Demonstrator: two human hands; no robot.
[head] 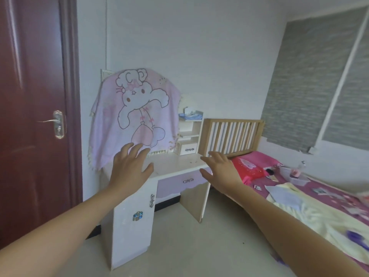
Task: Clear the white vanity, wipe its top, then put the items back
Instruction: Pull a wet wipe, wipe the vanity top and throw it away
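Observation:
The white vanity (175,163) stands against the far wall, with a lilac drawer and a white cabinet door. Its top looks bare apart from a few small specks near the right side. A pink cartoon-rabbit cloth (137,116) drapes over its mirror. A small shelf unit (189,134) rises at its back right, with a tissue box (190,114) on top. My left hand (129,166) is stretched out in front of the vanity's left part, fingers spread, holding nothing. My right hand (219,168) reaches toward the vanity's right front corner, also spread and holding nothing.
A dark red door (30,106) fills the left. A bed (319,196) with a wooden slatted headboard (231,134) sits right of the vanity, strewn with a red bag (249,168), papers, a grey tray (295,175) of small items and a pale blanket. Beige floor lies below.

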